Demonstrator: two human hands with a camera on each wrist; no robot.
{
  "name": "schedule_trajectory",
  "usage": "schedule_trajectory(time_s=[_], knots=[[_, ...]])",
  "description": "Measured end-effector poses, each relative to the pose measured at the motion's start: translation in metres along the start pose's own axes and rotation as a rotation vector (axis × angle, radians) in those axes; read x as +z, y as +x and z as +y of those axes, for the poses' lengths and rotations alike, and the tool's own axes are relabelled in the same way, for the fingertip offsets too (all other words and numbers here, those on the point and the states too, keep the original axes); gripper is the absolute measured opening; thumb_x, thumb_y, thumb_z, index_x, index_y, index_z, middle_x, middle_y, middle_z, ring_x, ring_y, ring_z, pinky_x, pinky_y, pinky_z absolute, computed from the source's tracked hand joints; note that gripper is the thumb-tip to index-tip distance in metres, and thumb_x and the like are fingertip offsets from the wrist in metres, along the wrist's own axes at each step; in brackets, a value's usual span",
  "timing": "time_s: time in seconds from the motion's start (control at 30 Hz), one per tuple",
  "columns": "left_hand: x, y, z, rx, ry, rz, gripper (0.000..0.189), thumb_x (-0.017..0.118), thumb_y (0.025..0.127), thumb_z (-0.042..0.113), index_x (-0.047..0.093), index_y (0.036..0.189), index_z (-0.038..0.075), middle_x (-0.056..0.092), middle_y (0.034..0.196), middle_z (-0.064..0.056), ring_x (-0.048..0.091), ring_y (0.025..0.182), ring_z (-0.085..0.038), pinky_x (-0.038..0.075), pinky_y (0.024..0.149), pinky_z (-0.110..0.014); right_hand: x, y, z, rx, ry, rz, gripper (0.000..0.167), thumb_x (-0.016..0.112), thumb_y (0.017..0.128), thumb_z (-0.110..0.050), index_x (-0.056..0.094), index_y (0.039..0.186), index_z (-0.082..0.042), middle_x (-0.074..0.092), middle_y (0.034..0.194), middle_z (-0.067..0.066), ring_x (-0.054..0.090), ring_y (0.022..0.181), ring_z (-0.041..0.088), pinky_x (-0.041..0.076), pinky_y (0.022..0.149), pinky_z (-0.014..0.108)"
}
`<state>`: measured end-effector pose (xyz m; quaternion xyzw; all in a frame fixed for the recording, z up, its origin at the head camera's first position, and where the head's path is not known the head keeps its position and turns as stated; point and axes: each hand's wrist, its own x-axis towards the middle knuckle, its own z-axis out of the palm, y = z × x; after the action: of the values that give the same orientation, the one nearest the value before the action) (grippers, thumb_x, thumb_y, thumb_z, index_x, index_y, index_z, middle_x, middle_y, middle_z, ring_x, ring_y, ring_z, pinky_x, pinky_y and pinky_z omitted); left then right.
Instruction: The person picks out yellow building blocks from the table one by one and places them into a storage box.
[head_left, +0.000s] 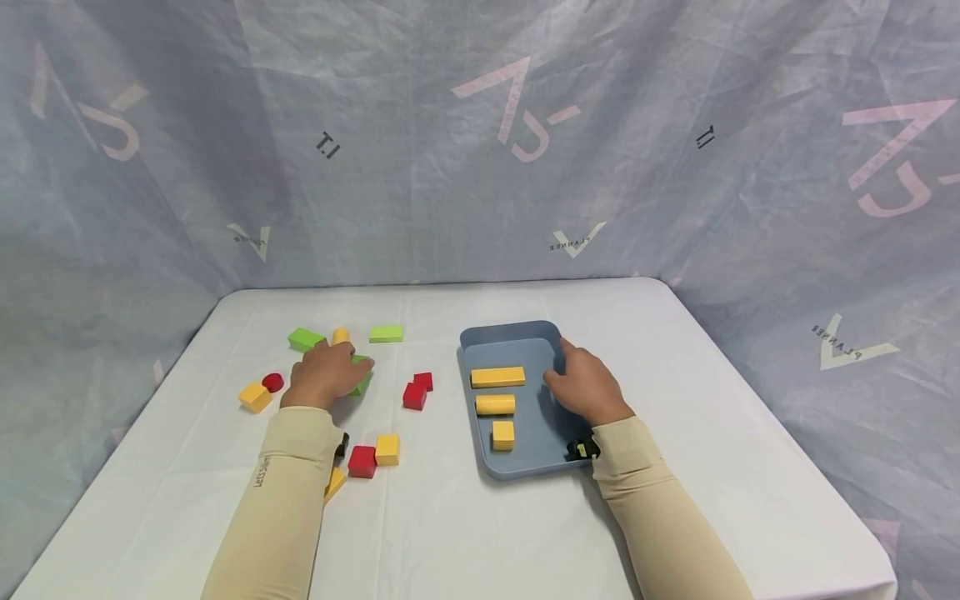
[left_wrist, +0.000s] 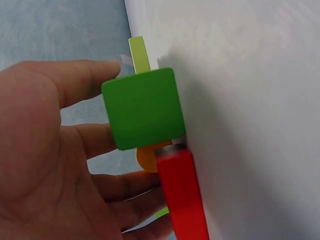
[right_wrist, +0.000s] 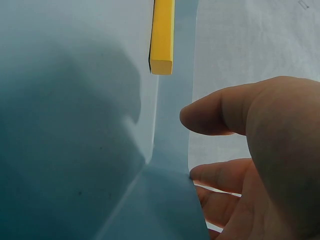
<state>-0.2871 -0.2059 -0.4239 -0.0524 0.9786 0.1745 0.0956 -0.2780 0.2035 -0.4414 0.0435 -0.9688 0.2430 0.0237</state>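
Note:
In the head view my left hand (head_left: 324, 375) is over the left part of the table, at a green block (head_left: 361, 377). The left wrist view shows the thumb beside a corner of this green block (left_wrist: 144, 109), fingers extended and partly hidden behind it. An orange rounded block (left_wrist: 147, 159) and a red block (left_wrist: 182, 195) are close by. My right hand (head_left: 590, 386) is at the right side of a blue-grey tray (head_left: 510, 333). Its thumb reaches over the tray wall (right_wrist: 172, 110), while the fingers extend along the outside, one fingertip right at the rim.
Inside the tray lie a yellow bar (head_left: 498, 377), a yellow cylinder (head_left: 495, 405) and a yellow cube (head_left: 503, 436). Around the left hand are light green blocks (head_left: 386, 334), red blocks (head_left: 415, 396), a red round piece (head_left: 273, 382) and yellow blocks (head_left: 387, 450). A curtain (head_left: 450, 208) hangs behind the table.

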Motion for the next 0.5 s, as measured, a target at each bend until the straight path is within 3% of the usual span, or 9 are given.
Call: schedule_trajectory(time_s=[0.27,0.5], knots=[[0.0008,0.0012,-0.0003,0.007,0.008,0.033,0.065,0.048,0.103,0.048,0.050,0.149,0.002,0.045,0.150,-0.032,0.041,0.137,-0.052,0.034,0.109,-0.072,-0.0011,-0.0004,0.0000,-0.003,0.004,-0.004,0.075,0.061,0.097,-0.032,0.035,0.158,0.002,0.055,0.149,0.025,0.059,0.071,0.023,0.049,0.074,0.041],[-0.0002,0.0019,0.0031,-0.004,-0.010,0.147,0.056,0.052,0.103,0.046,0.052,0.142,0.005,0.055,0.129,-0.027,0.052,0.114,-0.045,0.044,0.098,-0.065,-0.0007,0.0002,0.0002,0.001,0.002,-0.007,0.075,0.061,0.097,-0.032,0.035,0.158,0.001,0.054,0.151,0.024,0.057,0.070,0.021,0.048,0.075,0.040]])
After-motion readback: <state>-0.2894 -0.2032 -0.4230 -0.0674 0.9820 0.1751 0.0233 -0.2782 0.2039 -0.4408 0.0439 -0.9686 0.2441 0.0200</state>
